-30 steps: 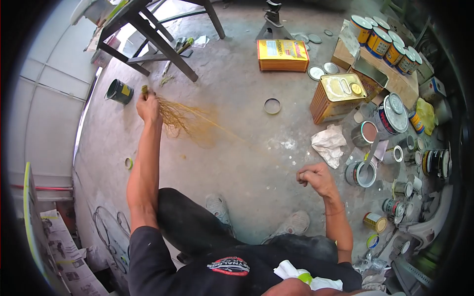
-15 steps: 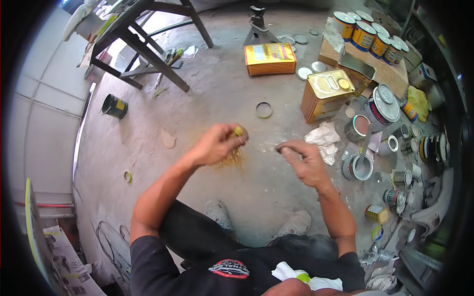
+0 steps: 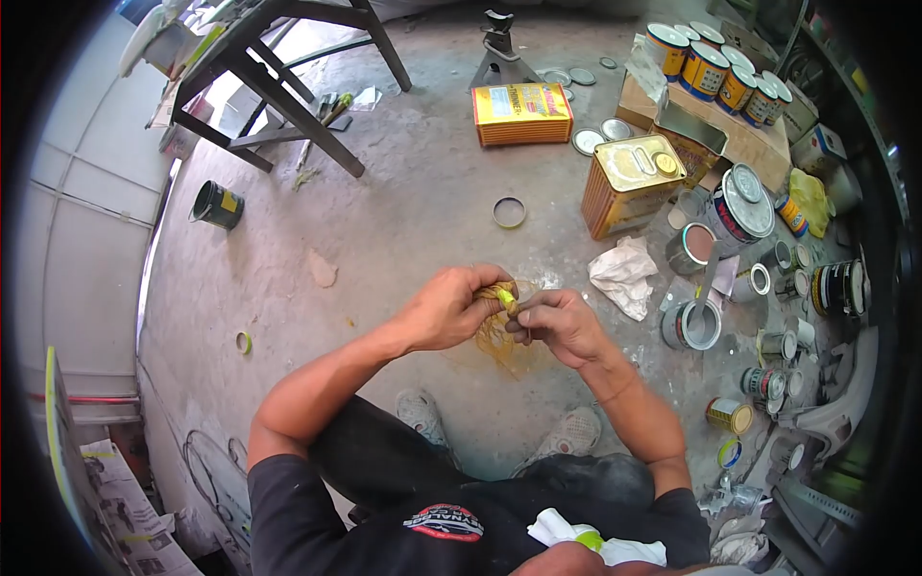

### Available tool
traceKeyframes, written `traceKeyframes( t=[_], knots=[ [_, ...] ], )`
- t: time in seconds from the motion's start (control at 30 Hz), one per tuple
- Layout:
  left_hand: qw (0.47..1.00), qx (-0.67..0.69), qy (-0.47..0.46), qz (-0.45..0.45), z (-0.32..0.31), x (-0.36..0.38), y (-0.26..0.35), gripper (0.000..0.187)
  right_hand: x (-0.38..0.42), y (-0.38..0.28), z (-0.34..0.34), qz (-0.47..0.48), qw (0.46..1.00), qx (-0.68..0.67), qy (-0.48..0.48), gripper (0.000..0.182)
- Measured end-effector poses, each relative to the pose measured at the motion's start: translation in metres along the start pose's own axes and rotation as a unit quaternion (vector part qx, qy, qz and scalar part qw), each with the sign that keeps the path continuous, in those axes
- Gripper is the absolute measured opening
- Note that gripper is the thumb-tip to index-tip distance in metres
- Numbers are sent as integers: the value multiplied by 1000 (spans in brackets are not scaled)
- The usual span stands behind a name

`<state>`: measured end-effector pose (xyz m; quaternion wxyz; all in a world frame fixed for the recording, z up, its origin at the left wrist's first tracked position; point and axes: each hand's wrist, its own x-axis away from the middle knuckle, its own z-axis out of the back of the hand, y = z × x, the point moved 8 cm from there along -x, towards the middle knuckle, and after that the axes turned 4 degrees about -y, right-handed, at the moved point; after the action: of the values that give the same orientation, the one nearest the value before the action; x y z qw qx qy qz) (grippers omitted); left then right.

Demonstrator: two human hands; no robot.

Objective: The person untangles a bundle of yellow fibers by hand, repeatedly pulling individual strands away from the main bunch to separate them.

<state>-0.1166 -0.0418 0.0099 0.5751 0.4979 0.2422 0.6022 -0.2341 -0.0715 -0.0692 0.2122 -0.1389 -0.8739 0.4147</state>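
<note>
My left hand (image 3: 449, 305) is closed around a bundle of thin yellow-brown strands (image 3: 497, 344). Loose ends of it fan out below my fingers, blurred against the floor. A band of bright yellow-green tape (image 3: 506, 299) wraps the top of the bundle, between my two hands. From the right, my right hand (image 3: 569, 328) meets it, thumb and fingers pinched at the taped part. Whether those fingertips grip the tape itself or the strands is hidden. Beyond my hands, a ring-shaped lid or tape roll (image 3: 509, 212) lies on the floor.
On the right stand several paint cans (image 3: 691, 324), a square thinner tin (image 3: 634, 182) and a crumpled white cloth (image 3: 622, 276). Another thinner tin (image 3: 523, 113) lies ahead, near a jack stand (image 3: 501, 58). A dark trestle (image 3: 298, 106) and a tipped black can (image 3: 218, 205) are at left.
My hands, apart before, have come together. The left moved right with the bundle, and the right moved left and now pinches at its taped part. More of the tape shows.
</note>
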Motion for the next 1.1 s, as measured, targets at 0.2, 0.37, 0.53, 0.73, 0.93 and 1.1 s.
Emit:
traceKeyframes(
  t=[0.2, 0.37, 0.53, 0.73, 0.93, 1.1],
  knots=[
    [973, -123, 161, -109, 34, 8, 5, 13, 5, 16, 11, 16, 989, -118, 90, 19],
    [922, 69, 372, -83, 151, 31, -34, 20, 16, 14, 36, 53, 984, -51, 160, 21],
    [844, 83, 526, -65, 241, 76, -104, 23, 25, 20, 48, 40, 984, 29, 173, 22],
    [713, 81, 697, -25, 295, 139, -149, 24, 29, 30, 64, 15, 980, 65, 189, 22],
    [593, 82, 801, -15, 309, 168, -164, 33, 40, 32, 99, 26, 960, 129, 248, 24],
    [769, 4, 639, 19, 281, 140, -129, 33, 53, 29, 141, 10, 933, 146, 330, 22]
  ],
)
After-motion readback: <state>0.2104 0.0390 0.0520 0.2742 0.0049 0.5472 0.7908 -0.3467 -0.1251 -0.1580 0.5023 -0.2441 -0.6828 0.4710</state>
